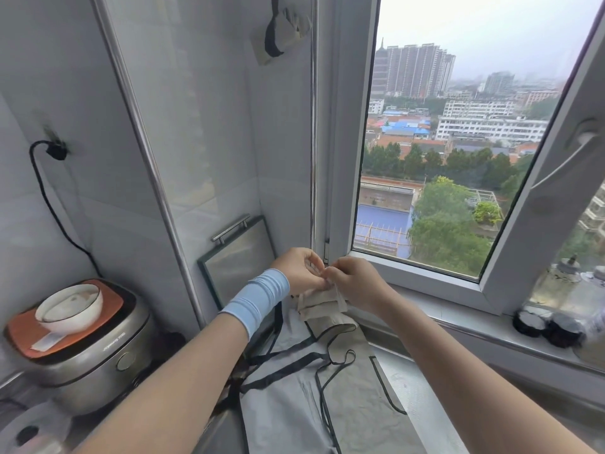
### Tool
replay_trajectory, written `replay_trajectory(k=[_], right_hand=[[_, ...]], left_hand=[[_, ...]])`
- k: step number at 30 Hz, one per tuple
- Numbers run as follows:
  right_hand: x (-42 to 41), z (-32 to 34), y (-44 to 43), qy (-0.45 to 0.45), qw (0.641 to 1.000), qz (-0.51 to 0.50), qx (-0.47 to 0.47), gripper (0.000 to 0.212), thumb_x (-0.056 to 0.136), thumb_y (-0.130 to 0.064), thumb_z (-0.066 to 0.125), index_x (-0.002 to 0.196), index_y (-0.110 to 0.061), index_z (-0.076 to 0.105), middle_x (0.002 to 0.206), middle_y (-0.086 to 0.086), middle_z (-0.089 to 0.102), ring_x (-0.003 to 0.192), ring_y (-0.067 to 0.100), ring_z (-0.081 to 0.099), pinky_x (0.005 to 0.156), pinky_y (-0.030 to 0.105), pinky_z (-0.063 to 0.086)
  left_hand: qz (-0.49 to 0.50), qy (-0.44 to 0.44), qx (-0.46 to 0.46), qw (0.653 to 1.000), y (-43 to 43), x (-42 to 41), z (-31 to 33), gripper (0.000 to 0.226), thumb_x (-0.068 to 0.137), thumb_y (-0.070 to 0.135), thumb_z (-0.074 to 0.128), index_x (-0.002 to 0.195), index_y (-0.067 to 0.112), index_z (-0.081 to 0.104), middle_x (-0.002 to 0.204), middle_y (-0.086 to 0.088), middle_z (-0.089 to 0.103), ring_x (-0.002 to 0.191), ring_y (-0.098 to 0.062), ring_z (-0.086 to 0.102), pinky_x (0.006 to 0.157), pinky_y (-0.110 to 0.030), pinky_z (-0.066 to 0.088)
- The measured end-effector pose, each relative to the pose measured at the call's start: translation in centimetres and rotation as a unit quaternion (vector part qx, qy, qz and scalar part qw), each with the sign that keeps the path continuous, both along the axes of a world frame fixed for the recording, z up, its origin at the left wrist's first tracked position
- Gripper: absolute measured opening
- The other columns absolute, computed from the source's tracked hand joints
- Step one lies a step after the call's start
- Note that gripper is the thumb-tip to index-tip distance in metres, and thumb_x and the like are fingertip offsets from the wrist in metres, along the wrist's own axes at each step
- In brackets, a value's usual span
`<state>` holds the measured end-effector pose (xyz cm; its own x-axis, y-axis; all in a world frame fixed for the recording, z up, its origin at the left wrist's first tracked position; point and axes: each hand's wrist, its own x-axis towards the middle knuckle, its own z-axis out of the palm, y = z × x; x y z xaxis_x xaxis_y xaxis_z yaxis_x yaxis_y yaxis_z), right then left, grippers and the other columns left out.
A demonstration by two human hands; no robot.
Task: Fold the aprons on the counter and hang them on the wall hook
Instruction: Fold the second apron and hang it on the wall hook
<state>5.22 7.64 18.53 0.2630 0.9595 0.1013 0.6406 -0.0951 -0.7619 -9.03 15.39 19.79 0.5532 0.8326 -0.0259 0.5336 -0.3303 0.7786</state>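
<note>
Now my left hand and right hand pinch the folded end of the beige black-trimmed cloth apron; its rest lies below my grip. I judge this the folding step; next, another neat fold toward me.

free room and obstacles at the counter corner. left hand and right hand pinch the beige apron low in the corner, just beside the window frame. left: rice cooker bearing a bowl, a cord on the wall above. behind the left hand, a framed panel leans on the tiles. right: jars crowd the sill beside the open sash. loose straps lie across the counter. bare, unobstructed tile runs from the panel up to the hung bundle.
</note>
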Motion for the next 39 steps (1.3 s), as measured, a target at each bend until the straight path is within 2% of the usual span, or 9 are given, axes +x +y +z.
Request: replay_trajectory(k=[4, 8, 16, 19, 21, 26, 31, 36, 39], right_hand=[[0.0, 0.0, 0.7, -0.027, 0.999, -0.045, 0.006, 0.019, 0.095, -0.025, 0.053, 0.088, -0.015, 0.068, 0.085, -0.002, 0.067, 0.084, 0.017, 0.059, 0.067, 0.029, 0.041], [0.2, 0.3, 0.6, 0.025, 0.997, -0.065, 0.044, 0.015, 0.095, -0.016, 0.054, 0.109, -0.019, 0.050, 0.083, 0.009, 0.067, 0.078, 0.021, 0.058, 0.059, 0.027, 0.037], [0.1, 0.5, -0.1, -0.010, 0.992, -0.007, 0.122, 0.010, 0.086, -0.028, 0.073, 0.095, -0.027, 0.077, 0.082, -0.013, 0.073, 0.078, 0.003, 0.066, 0.068, 0.019, 0.053], [0.2, 0.7, -0.1, 0.076, 0.987, -0.016, 0.144, 0.006, 0.083, -0.025, 0.079, 0.087, -0.021, 0.079, 0.076, -0.007, 0.074, 0.074, 0.009, 0.068, 0.064, 0.018, 0.052], [0.2, 0.8, -0.1, 0.143, 0.977, -0.038, 0.156, 0.011, 0.082, -0.029, 0.081, 0.080, -0.018, 0.078, 0.074, -0.002, 0.074, 0.075, 0.018, 0.070, 0.064, 0.027, 0.053], [0.9, 1.1, 0.1, 0.169, 0.976, -0.079, 0.115, 0.008, 0.079, -0.024, 0.080, 0.077, -0.016, 0.076, 0.075, 0.000, 0.075, 0.072, 0.012, 0.067, 0.074, 0.038, 0.056], [1.4, 3.1, 0.1, 0.096, 0.993, -0.047, 0.052, 0.016, 0.083, -0.024, 0.075, 0.081, -0.008, 0.072, 0.077, 0.005, 0.072, 0.069, 0.013, 0.064, 0.064, 0.029, 0.052], [0.9, 4.6, -0.4, 0.158, 0.985, -0.033, 0.059, 0.017, 0.088, -0.018, 0.074, 0.079, -0.004, 0.070, 0.074, 0.006, 0.072, 0.063, 0.021, 0.070, 0.052, 0.026, 0.053], [0.4, 4.8, -0.5, 0.173, 0.983, -0.046, 0.046, 0.018, 0.087, -0.021, 0.075, 0.078, -0.005, 0.072, 0.073, 0.011, 0.073, 0.059, 0.020, 0.068, 0.045, 0.020, 0.048]], left_hand=[[0.082, -0.047, 0.077, 0.993, -1.0, 0.4, -0.5, 0.031, 0.066, 0.037, 0.083, 0.075, 0.023, 0.057, 0.071, 0.004, 0.073, 0.072, -0.012, 0.069, 0.072, -0.026, 0.055], [0.143, -0.177, 0.041, 0.973, -1.4, 1.0, -2.3, 0.031, 0.067, 0.030, 0.081, 0.072, 0.024, 0.051, 0.070, 0.007, 0.072, 0.071, -0.017, 0.069, 0.078, -0.035, 0.057], [0.156, -0.266, 0.059, 0.950, -1.2, 1.4, -2.3, 0.028, 0.080, 0.022, 0.076, 0.081, 0.019, 0.049, 0.078, -0.001, 0.071, 0.078, -0.027, 0.067, 0.073, -0.035, 0.056], [0.147, -0.285, 0.069, 0.945, -1.3, 1.3, -2.2, 0.031, 0.078, 0.025, 0.079, 0.084, 0.022, 0.048, 0.084, 0.001, 0.070, 0.077, -0.021, 0.063, 0.070, -0.021, 0.052], [0.150, -0.266, 0.069, 0.950, -1.0, 1.3, -2.0, 0.030, 0.080, 0.032, 0.077, 0.093, 0.024, 0.052, 0.099, 0.003, 0.064, 0.086, -0.014, 0.057, 0.074, -0.016, 0.046], [-0.016, -0.161, -0.168, 0.972, 0.3, 0.5, -0.9, 0.031, 0.082, 0.039, 0.073, 0.108, 0.025, 0.067, 0.111, -0.010, 0.070, 0.103, -0.025, 0.067, 0.091, -0.041, 0.055], [-0.065, -0.081, -0.064, 0.993, 0.4, 0.2, 0.3, 0.034, 0.077, 0.032, 0.076, 0.109, 0.032, 0.064, 0.105, 0.002, 0.067, 0.098, -0.015, 0.065, 0.093, -0.036, 0.054], [-0.121, -0.025, -0.098, 0.987, 0.6, -0.5, 1.2, 0.047, 0.075, 0.025, 0.075, 0.118, 0.035, 0.058, 0.112, 0.003, 0.066, 0.105, -0.018, 0.065, 0.095, -0.037, 0.053], [-0.099, -0.057, -0.076, 0.991, 0.0, -0.3, 0.8, 0.038, 0.078, 0.026, 0.075, 0.114, 0.024, 0.063, 0.100, 0.004, 0.069, 0.092, -0.014, 0.067, 0.084, -0.029, 0.055]])
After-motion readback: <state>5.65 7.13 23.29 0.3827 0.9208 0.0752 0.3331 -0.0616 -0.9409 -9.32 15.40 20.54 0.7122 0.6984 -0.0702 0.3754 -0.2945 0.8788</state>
